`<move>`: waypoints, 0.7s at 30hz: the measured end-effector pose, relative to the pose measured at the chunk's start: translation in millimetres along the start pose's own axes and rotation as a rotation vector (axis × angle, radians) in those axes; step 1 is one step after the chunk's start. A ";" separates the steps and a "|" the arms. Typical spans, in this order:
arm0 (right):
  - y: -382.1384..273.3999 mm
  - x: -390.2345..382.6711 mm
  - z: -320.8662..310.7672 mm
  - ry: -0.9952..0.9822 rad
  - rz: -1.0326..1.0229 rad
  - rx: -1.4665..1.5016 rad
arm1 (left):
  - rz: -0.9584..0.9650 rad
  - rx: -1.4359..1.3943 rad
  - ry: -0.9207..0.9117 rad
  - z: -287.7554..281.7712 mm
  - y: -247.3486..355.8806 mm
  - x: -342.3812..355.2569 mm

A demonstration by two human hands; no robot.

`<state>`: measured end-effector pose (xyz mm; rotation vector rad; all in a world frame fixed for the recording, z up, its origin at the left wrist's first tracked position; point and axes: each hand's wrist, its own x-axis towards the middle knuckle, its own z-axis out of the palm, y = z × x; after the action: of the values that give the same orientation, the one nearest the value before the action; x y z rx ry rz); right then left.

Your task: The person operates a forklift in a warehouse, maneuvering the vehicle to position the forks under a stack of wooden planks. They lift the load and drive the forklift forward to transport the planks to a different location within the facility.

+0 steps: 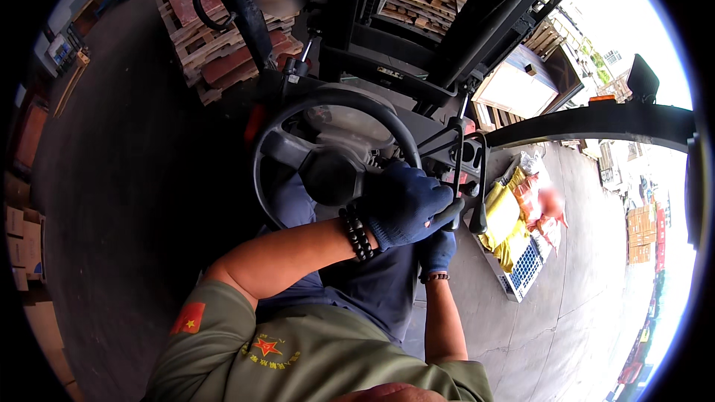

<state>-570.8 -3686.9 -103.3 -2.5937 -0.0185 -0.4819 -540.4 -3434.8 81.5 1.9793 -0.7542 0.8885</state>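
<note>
Both my hands wear blue gloves with dark grey on the finger side. My left hand (411, 205) reaches across to the right edge of the black steering wheel (328, 177), its fingers bent and drawn together next to the black control levers (482, 197). Whatever those fingers grip is hidden. Just below and partly behind it is my right hand (438, 253), close to the lowest lever knob; the left hand covers its fingers. Whether either hand touches a lever cannot be made out. Dark bead bracelets circle both wrists.
Ahead rises the black forklift mast (387, 67). Stacked wooden pallets (216, 48) with reddish boards stand front left. To the right, yellow sacks (503, 216) lie on a pallet beside the truck. A black frame bar (581, 123) curves across the right. Cardboard boxes (26, 242) line the left.
</note>
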 end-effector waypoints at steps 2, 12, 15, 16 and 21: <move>13.6 -5.9 0.7 -0.031 -0.068 0.062 | 0.057 -0.007 -0.039 -4.6 10.8 -12.5; -25.6 -18.6 -12.4 -0.075 0.070 -0.101 | 0.008 0.022 -0.291 -129.4 26.8 -143.9; -32.7 -21.8 -15.9 -0.178 0.111 -0.143 | -0.098 0.105 -0.214 -181.5 8.2 -151.4; -33.1 -20.3 -12.5 -0.056 0.030 -0.122 | -0.136 0.142 -0.188 -194.3 -0.5 -150.2; -32.9 -21.4 -9.4 0.060 -0.041 -0.083 | -0.346 0.139 0.088 -222.4 -58.9 -119.0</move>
<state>-597.3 -3660.9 -87.4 -2.6625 -0.0324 -0.5873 -632.4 -3194.4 53.0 2.0938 -0.2921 0.8295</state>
